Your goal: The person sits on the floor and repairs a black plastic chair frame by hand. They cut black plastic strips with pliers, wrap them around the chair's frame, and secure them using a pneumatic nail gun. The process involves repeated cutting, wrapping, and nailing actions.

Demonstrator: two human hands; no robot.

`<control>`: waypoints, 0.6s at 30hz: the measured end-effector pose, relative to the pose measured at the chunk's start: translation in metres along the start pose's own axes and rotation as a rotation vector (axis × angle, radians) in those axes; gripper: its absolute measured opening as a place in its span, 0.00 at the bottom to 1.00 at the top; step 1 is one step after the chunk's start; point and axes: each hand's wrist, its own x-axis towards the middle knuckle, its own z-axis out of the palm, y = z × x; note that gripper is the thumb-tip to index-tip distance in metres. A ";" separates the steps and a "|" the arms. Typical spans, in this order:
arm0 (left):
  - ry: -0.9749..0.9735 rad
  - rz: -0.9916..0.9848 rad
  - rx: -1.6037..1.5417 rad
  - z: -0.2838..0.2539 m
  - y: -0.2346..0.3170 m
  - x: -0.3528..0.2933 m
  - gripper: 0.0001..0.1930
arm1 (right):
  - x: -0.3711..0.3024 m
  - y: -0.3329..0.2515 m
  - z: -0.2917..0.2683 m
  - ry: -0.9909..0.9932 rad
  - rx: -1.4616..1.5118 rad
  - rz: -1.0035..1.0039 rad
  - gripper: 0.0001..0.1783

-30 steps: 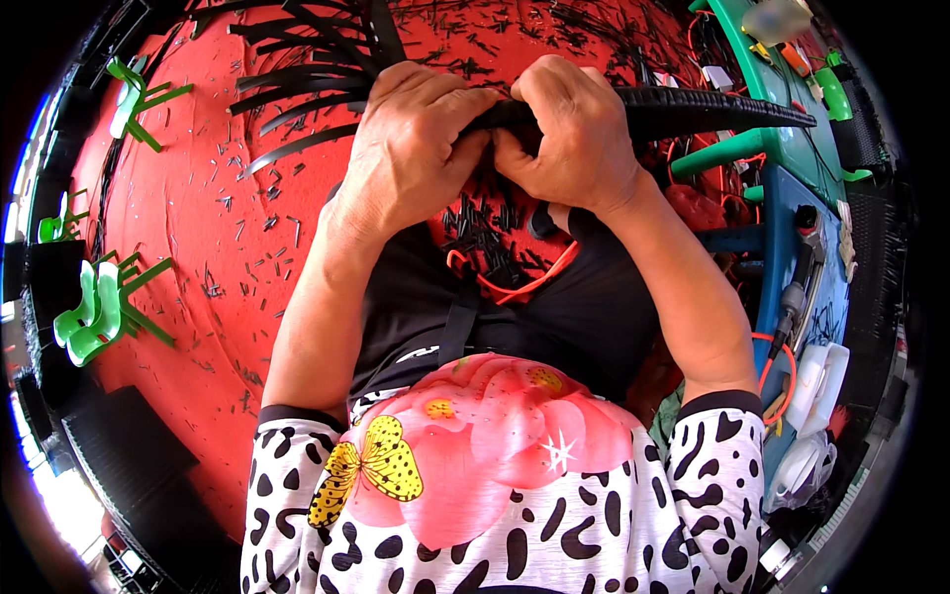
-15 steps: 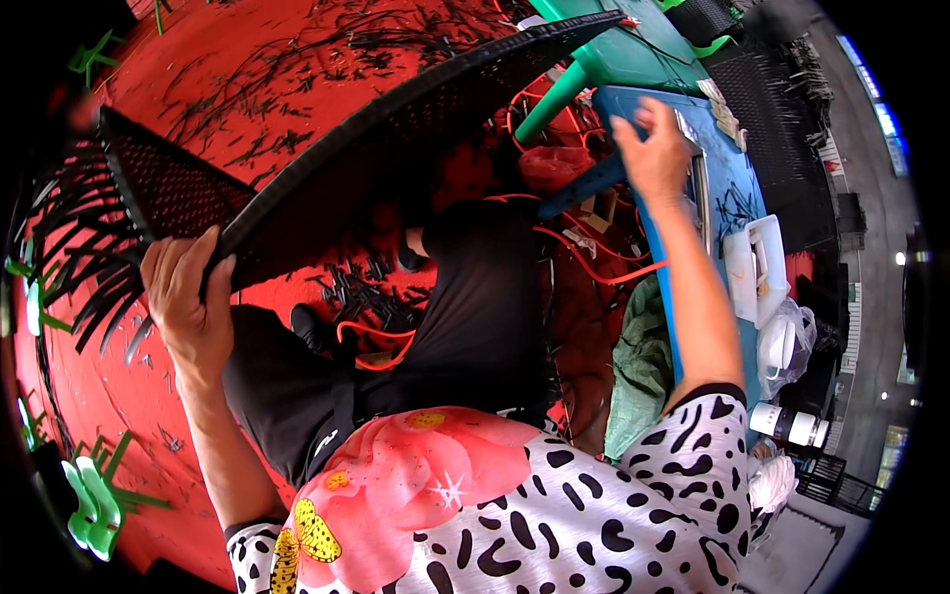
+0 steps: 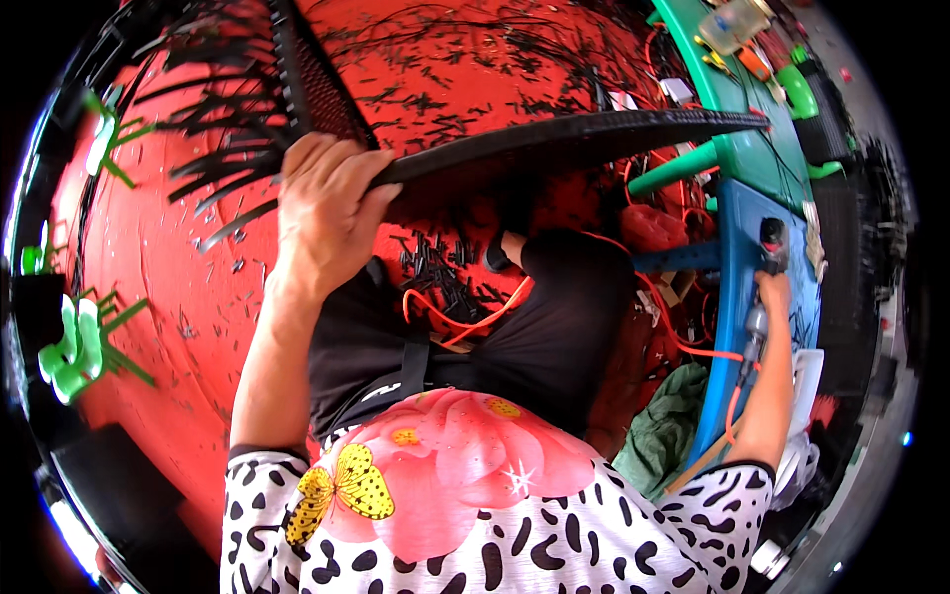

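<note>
My left hand (image 3: 332, 213) is closed on the edge of a black woven panel (image 3: 554, 139), close to a corner where loose black strips (image 3: 213, 148) fan out. The panel's long side stretches to the right in front of my knees, its far tip over the green stool; another part of it (image 3: 327, 84) slants away at the far left. On the right, my right hand (image 3: 774, 293) is wrapped round an air tool (image 3: 755, 332) with a dark and red head and a grey lower part, above the blue stool. An orange-red hose (image 3: 683, 342) runs to its lower end.
Black strip offcuts (image 3: 445, 272) litter the red floor (image 3: 178, 327). To the right stand a blue stool (image 3: 730, 297) and a green stool (image 3: 732, 89) holding a jar (image 3: 734, 25) and small tools. Green cloth (image 3: 668, 426) hangs beside the blue one. Green chair-like pieces (image 3: 74, 351) lie at left.
My right hand, spread and holding nothing before, now grips the air tool at the blue stool. My left hand keeps its hold on the panel, which appears farther right and more level.
</note>
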 end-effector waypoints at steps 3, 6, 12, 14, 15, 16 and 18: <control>0.010 -0.015 -0.001 0.000 0.000 -0.001 0.13 | -0.072 -0.043 -0.047 0.063 0.029 -0.167 0.20; 0.046 -0.001 -0.021 0.002 0.000 -0.003 0.11 | -0.156 -0.097 -0.095 0.110 0.138 -0.366 0.16; 0.074 0.027 -0.055 0.005 0.001 -0.001 0.10 | -0.276 -0.179 -0.151 -0.142 0.540 -0.767 0.11; 0.062 0.009 -0.068 0.005 0.002 -0.003 0.10 | -0.320 -0.223 -0.156 -0.306 0.612 -0.821 0.11; 0.065 0.003 -0.067 0.005 0.001 -0.004 0.10 | -0.340 -0.243 -0.153 -0.411 0.686 -0.846 0.11; 0.068 0.000 -0.074 0.005 0.000 -0.006 0.10 | -0.347 -0.251 -0.146 -0.494 0.687 -0.839 0.32; 0.062 -0.003 -0.084 0.006 0.000 -0.006 0.09 | -0.371 -0.271 -0.136 -0.630 0.758 -0.820 0.35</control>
